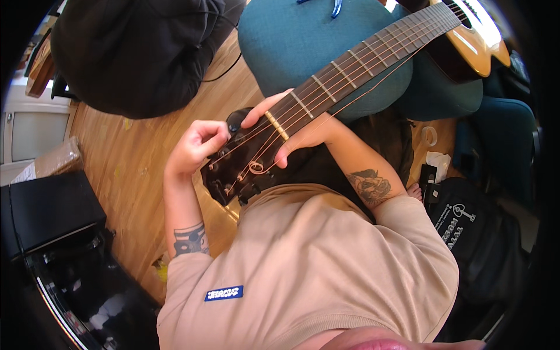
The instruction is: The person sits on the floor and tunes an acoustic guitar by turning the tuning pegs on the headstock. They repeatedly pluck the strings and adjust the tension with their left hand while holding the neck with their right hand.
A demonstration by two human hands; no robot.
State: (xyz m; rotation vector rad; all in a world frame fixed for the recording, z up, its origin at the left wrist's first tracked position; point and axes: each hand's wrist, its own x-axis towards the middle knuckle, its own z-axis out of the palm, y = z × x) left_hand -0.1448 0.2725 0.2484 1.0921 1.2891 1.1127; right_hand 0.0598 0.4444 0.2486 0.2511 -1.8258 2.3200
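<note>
left hand [195,146]: pinches a peg at 9 o'clock of the guitar head [245,166], to turn it
right hand [297,131]: wraps the neck [350,73], keeps guitar steady

guitar body [473,41] cut off at top edge, left fingertips hidden

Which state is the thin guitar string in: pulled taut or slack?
Slack: the loose string bows away from the neck and curls into a loop at the headstock.
</note>
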